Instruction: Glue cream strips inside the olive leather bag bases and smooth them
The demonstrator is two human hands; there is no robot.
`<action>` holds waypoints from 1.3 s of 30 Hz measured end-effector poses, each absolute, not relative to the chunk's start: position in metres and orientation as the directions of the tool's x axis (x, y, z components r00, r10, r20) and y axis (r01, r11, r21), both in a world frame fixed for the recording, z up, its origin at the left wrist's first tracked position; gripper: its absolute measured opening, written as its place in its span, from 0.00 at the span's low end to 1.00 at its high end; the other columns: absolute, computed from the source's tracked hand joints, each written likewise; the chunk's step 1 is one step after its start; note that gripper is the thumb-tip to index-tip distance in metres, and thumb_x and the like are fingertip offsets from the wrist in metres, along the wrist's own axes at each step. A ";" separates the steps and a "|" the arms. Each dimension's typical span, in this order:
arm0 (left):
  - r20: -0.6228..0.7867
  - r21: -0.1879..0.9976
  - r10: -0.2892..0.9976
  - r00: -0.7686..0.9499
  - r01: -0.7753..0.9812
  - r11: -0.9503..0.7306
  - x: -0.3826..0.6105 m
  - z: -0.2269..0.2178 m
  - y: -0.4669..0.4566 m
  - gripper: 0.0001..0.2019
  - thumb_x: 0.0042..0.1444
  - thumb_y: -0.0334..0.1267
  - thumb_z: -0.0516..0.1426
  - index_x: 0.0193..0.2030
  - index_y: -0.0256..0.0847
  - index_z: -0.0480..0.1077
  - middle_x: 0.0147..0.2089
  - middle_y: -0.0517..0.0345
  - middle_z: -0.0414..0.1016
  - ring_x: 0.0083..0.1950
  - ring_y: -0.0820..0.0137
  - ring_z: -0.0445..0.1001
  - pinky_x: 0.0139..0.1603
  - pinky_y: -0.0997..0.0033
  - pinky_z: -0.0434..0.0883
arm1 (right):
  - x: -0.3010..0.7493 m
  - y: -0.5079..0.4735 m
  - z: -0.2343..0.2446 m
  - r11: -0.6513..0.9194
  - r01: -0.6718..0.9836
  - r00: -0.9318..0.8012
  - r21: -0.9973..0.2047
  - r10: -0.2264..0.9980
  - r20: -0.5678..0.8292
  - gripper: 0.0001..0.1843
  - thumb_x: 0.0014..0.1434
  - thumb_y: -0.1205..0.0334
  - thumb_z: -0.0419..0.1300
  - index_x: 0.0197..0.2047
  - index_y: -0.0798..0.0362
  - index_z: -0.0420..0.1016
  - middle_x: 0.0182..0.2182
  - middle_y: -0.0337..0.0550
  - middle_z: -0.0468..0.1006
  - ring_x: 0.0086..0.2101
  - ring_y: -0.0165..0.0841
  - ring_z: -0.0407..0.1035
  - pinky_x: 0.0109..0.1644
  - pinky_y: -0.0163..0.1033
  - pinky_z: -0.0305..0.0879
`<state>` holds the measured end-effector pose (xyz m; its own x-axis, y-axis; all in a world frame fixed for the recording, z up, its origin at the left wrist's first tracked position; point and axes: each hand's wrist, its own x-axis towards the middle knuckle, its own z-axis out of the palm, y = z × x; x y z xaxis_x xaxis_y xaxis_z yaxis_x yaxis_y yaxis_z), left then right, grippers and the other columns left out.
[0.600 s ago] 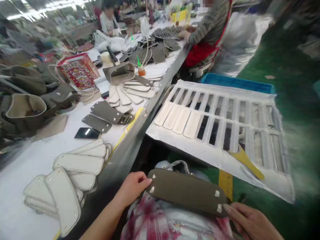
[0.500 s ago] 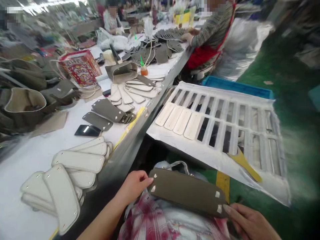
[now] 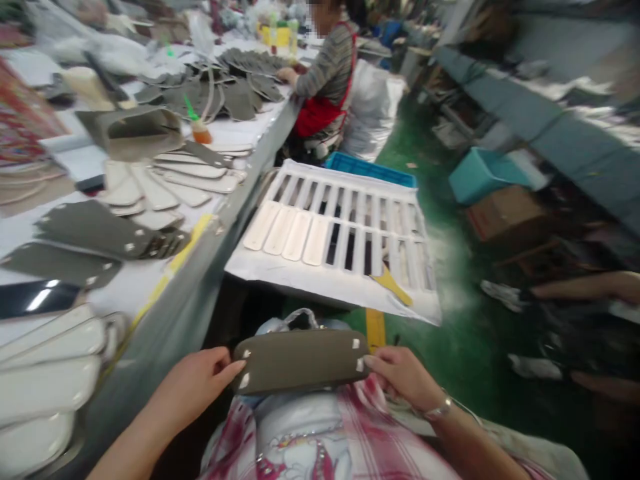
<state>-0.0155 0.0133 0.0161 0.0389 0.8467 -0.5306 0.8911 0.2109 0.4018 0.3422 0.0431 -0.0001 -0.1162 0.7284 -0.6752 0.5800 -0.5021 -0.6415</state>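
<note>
A flat olive-grey leather panel (image 3: 303,360) with small metal tabs at its corners lies level over my lap. My left hand (image 3: 193,390) pinches its left end with closed fingers. My right hand (image 3: 403,377) grips its right end, fingers curled round the edge, a bracelet on the wrist. Just beyond the panel a clear plastic bag (image 3: 295,322) shows. Below it is a red-and-white checked garment (image 3: 345,440).
A long white worktable (image 3: 130,287) on my left holds stacks of cream panels (image 3: 43,383), grey panels (image 3: 95,230) and a black phone (image 3: 25,299). A slatted white rack (image 3: 345,230) with cream pieces stands ahead. A person in a red apron (image 3: 323,87) works further along.
The view has swung to the right, showing more green floor and benches. The grey panel now sits level and nearer the middle, with my right hand closer in on its end.
</note>
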 end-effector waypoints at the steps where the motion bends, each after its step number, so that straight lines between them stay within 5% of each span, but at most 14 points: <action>1: -0.513 0.348 0.858 0.034 0.922 0.171 -0.016 0.015 0.017 0.17 0.52 0.53 0.48 0.25 0.41 0.63 0.23 0.61 0.67 0.26 0.68 0.67 0.27 0.70 0.60 | 0.343 0.043 0.000 -0.520 0.559 -0.111 -0.646 0.725 -0.679 0.17 0.51 0.52 0.54 0.19 0.55 0.61 0.11 0.33 0.64 0.11 0.21 0.56 0.14 0.26 0.48; 5: -0.092 0.396 0.969 0.231 0.901 -0.177 0.021 0.007 0.038 0.12 0.50 0.45 0.51 0.38 0.41 0.65 0.43 0.51 0.71 0.45 0.60 0.70 0.47 0.59 0.65 | 0.350 0.044 -0.005 -0.546 0.482 -0.102 -0.686 0.742 -0.662 0.14 0.51 0.57 0.55 0.19 0.55 0.62 0.10 0.33 0.65 0.10 0.22 0.57 0.12 0.26 0.49; 8: 0.098 0.458 0.887 0.452 0.770 -0.443 0.091 0.001 0.046 0.17 0.53 0.43 0.51 0.48 0.39 0.62 0.53 0.48 0.66 0.55 0.61 0.64 0.55 0.58 0.62 | 0.355 0.040 -0.007 -0.541 0.447 -0.111 -0.713 0.757 -0.644 0.14 0.50 0.58 0.55 0.18 0.56 0.62 0.10 0.33 0.65 0.10 0.22 0.57 0.11 0.25 0.47; 13: 0.022 0.446 0.773 0.634 0.685 -0.575 0.177 -0.020 0.053 0.42 0.42 0.54 0.59 0.60 0.34 0.52 0.59 0.40 0.60 0.59 0.54 0.59 0.58 0.52 0.59 | 0.362 0.037 -0.012 -0.565 0.399 -0.164 -0.722 0.731 -0.663 0.14 0.51 0.58 0.55 0.19 0.55 0.63 0.12 0.33 0.67 0.10 0.22 0.57 0.11 0.25 0.49; 32: 0.004 0.455 0.794 0.607 0.706 -0.542 0.192 -0.022 0.052 0.33 0.43 0.39 0.59 0.56 0.34 0.55 0.52 0.41 0.66 0.52 0.55 0.66 0.52 0.52 0.64 | 0.374 0.030 -0.024 -0.487 0.365 -0.231 -0.794 0.778 -0.584 0.14 0.53 0.56 0.53 0.21 0.55 0.65 0.12 0.34 0.67 0.12 0.24 0.61 0.11 0.25 0.51; 39: -0.045 0.450 0.809 0.586 0.735 -0.508 0.197 -0.021 0.056 0.31 0.43 0.40 0.59 0.54 0.32 0.57 0.50 0.41 0.68 0.50 0.56 0.67 0.50 0.53 0.65 | 0.375 0.037 -0.022 -0.544 0.350 -0.244 -0.763 0.733 -0.635 0.12 0.51 0.58 0.54 0.20 0.54 0.64 0.12 0.33 0.66 0.11 0.23 0.60 0.10 0.25 0.52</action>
